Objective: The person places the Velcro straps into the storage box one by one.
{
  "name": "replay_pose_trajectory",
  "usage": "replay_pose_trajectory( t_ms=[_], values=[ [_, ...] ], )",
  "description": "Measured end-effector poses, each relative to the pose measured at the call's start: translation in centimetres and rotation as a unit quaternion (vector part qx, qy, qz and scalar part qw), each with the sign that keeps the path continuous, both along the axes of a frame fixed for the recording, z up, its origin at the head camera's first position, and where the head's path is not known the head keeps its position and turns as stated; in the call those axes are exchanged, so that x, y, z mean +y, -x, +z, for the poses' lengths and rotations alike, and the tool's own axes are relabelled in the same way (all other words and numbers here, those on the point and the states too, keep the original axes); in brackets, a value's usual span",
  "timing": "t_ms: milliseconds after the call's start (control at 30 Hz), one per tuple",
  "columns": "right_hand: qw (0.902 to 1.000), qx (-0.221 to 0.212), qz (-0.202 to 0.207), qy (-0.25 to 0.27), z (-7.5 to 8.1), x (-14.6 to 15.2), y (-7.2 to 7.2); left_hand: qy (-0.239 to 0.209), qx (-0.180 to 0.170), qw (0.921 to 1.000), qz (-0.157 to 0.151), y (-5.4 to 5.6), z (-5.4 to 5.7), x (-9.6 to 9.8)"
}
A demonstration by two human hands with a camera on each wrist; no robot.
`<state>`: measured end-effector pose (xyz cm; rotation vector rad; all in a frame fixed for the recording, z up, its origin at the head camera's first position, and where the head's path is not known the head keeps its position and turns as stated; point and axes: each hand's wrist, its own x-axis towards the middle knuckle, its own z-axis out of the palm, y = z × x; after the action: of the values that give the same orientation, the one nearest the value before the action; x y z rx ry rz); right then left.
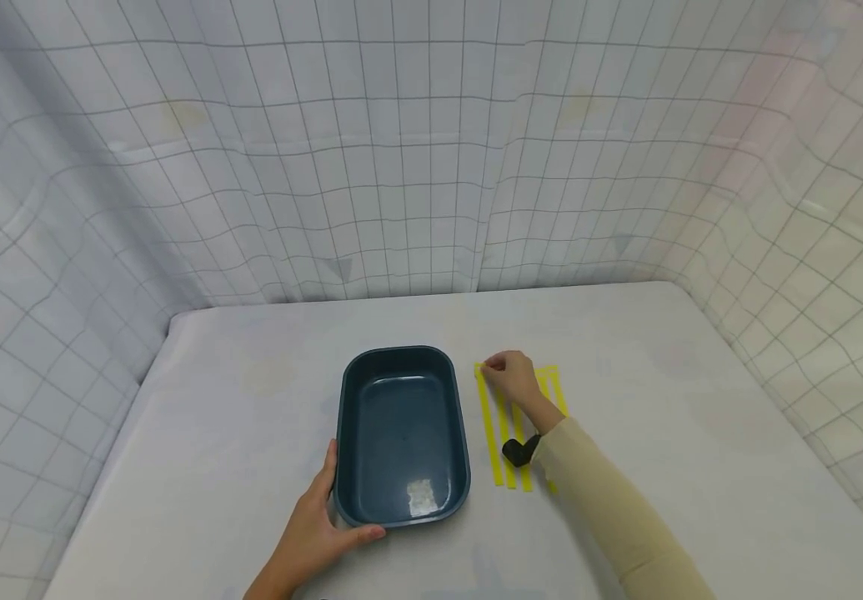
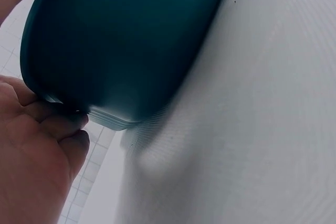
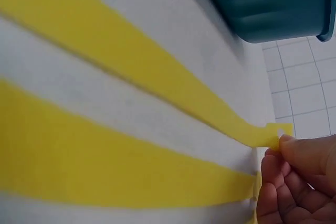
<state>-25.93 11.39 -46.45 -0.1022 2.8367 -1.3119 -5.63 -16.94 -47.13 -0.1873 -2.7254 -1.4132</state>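
Note:
A deep dark teal-blue plastic tub [image 1: 401, 433] with rounded corners sits on the white table. My left hand [image 1: 307, 533] holds its near left corner, thumb along the near rim; in the left wrist view the fingers [image 2: 62, 125] curl under the rim. To the right of the tub lie several thin yellow strips [image 1: 490, 433], side by side and lengthwise. My right hand [image 1: 512, 377] pinches the far end of the leftmost strip. Up close in the right wrist view, that strip [image 3: 157, 72] has a notched end with a small hole, bent up slightly between thumb and fingers.
The white table [image 1: 236, 433] is enclosed at the back and sides by white curtains [image 1: 423, 167] with a dark grid pattern. A black device [image 1: 519, 451] at the right wrist hangs over the strips, and the right forearm covers some of them.

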Motion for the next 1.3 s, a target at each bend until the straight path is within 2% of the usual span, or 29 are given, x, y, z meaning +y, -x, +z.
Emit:
replay_pose_trajectory(
  t_ms=[267,500,833,1067,1300],
  values=[
    [0.9993,0.036,-0.006,0.012,0.2,0.3,-0.4,-0.010,-0.017,0.9998,0.001,0.0,0.1,0.0],
    [0.9982,0.055,0.018,0.016,0.4,1.2,-0.6,-0.010,-0.021,0.9997,0.000,0.0,0.1,0.1],
    [0.9954,0.077,0.050,0.026,1.7,1.8,-1.4,-0.006,-0.016,0.9999,-0.001,0.0,0.2,0.0],
    [0.9915,0.099,0.062,0.057,3.0,1.8,-2.3,-0.002,-0.022,0.9998,-0.001,0.0,0.2,0.0],
    [0.9906,0.101,0.079,0.047,3.7,1.9,-2.7,-0.004,-0.023,0.9997,0.000,0.0,0.2,0.1]
  ],
)
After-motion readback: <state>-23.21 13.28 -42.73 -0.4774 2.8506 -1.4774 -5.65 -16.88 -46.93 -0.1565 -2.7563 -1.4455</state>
